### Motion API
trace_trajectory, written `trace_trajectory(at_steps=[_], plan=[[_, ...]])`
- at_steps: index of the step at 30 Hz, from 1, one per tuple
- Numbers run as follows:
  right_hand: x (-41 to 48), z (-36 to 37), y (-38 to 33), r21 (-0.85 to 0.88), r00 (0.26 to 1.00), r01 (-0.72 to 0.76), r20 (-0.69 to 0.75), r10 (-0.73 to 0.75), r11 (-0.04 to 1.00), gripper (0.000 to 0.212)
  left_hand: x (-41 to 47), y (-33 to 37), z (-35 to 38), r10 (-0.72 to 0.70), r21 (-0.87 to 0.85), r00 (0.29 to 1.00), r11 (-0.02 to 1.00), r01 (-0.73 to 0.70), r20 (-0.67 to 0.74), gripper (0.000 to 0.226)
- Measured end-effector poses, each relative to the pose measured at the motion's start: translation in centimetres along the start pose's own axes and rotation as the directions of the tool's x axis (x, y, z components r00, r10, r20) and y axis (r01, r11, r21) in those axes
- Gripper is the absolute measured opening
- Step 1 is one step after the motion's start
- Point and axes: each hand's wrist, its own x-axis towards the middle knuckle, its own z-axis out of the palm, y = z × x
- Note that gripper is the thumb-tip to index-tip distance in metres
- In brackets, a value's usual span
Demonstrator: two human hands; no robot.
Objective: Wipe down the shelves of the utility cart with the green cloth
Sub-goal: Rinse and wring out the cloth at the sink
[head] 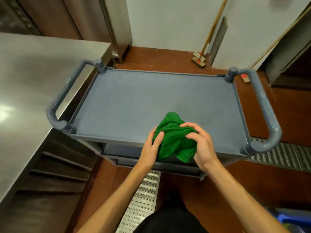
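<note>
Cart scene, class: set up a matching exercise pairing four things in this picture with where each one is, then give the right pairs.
Things:
1. green cloth
2. broom
3. steel counter
4. metal floor grate

Places:
A. leaning on the far wall
B. left of the cart
C. bunched between both hands, over the cart's near edge
D. on the floor between the person and the cart

Pairs: 1-C, 2-A, 3-B, 4-D

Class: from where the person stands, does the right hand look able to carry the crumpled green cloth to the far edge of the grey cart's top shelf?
Probably yes: the right hand already grips the crumpled green cloth, and nothing sits on the grey plastic top shelf.
</note>
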Motion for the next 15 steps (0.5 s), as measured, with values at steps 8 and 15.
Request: trace_trajectory(at_steps=[8, 15], plan=[[-8.1, 9.6, 3.3, 0.176, 0.948, -0.234, 0.259, 0.185, 0.956, 0.033, -11.9, 3.3, -7.7, -0.116, -0.393, 0.949, 0.92, -0.008, -0.292, 0.081], [-16.3, 18.4, 7.1, 0.016, 0.825, -0.208, 0.541, 0.166, 0.978, 0.034, -22.7, 5.1, -14.1, -0.19, -0.707, 0.894, 0.685, -0.175, -0.405, 0.064]])
